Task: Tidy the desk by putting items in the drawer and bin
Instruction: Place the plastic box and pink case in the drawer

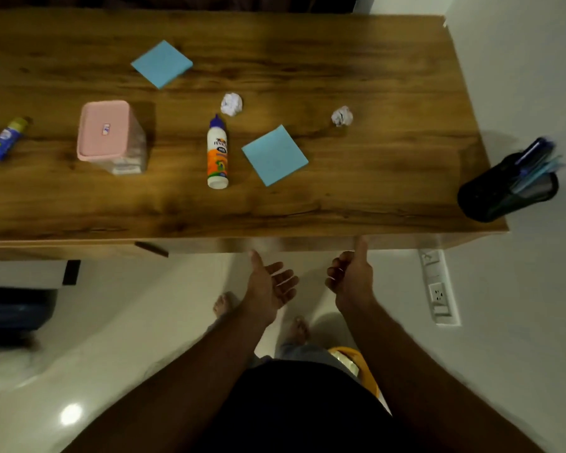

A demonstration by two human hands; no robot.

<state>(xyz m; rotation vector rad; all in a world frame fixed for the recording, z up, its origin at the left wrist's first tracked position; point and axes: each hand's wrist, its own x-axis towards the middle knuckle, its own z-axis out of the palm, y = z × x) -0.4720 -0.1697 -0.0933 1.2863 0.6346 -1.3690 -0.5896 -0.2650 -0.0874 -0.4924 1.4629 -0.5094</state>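
Both hands below desk [307, 204] front edge, empty: left hand [268, 282] fingers spread, right hand [352, 276] curled, thumb up. Glue bottle [217, 153] lies mid-desk; looks light, rigid, slick. Grab round body.

Worktop [373, 178] brown woodgrain. Two sticky pads [161, 63] [274, 155] light blue. Box lid [103, 129] pink. Glue bottle [217, 153] white, orange label, blue cap. Two paper balls [231, 104] [342, 116] white. Pen holder [500, 191] black.
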